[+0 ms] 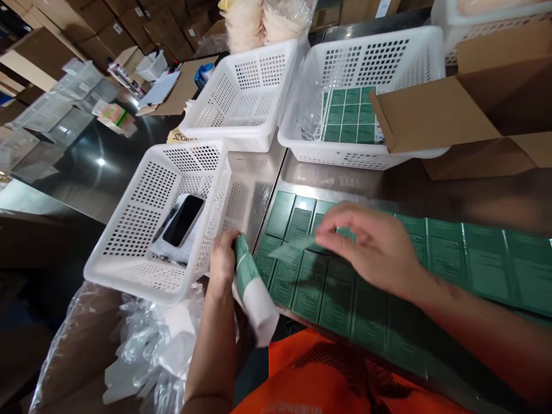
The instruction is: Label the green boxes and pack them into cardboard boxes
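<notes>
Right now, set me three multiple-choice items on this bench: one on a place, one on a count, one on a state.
1. Where does the black phone lie?
A. in the nearest white basket
B. on the green boxes
C. in the cardboard carton

2. How many white baskets stand in the row behind it?
A. one
B. two
C. four

3. What is the left hand doing?
A. resting open
B. holding a rolled green-and-white strip
C. gripping the phone

Answers: 1 A, the phone rests inside the near basket. 2 B, two baskets stand side by side. 3 B, the fingers close on the strip while the right hand hovers over the green boxes.
</notes>
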Tool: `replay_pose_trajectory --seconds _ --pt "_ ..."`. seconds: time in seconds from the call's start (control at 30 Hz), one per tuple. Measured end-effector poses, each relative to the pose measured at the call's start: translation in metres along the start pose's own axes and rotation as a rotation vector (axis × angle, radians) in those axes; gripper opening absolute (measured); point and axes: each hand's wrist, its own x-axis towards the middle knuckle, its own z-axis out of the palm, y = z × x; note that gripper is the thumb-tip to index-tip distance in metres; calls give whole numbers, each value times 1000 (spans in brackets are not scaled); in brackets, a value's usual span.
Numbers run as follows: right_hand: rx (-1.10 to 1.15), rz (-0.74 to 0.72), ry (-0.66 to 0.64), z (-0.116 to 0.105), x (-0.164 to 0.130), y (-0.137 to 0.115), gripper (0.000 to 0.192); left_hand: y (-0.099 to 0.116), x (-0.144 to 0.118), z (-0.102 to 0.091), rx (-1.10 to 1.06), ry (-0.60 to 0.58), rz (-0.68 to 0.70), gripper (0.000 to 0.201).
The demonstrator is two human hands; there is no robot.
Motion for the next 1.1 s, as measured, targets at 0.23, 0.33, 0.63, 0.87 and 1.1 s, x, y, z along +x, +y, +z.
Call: replay_pose_trajectory --seconds 0.23,0.33,0.63,0.87,1.1 --pt "85 514 -22 8 51 55 24 13 -17 17 205 -446 76 45" --pt "75 523 -70 20 58 68 23 11 -11 24 241 -413 84 41" --pt "-356 391 -111 41 76 105 11 4 9 39 493 -299 132 34" --pt "-401 383 -122 41 74 111 15 4 17 41 529 -332 80 37" --pt "-455 375 -131 43 74 109 16 8 17 44 547 -326 66 38"
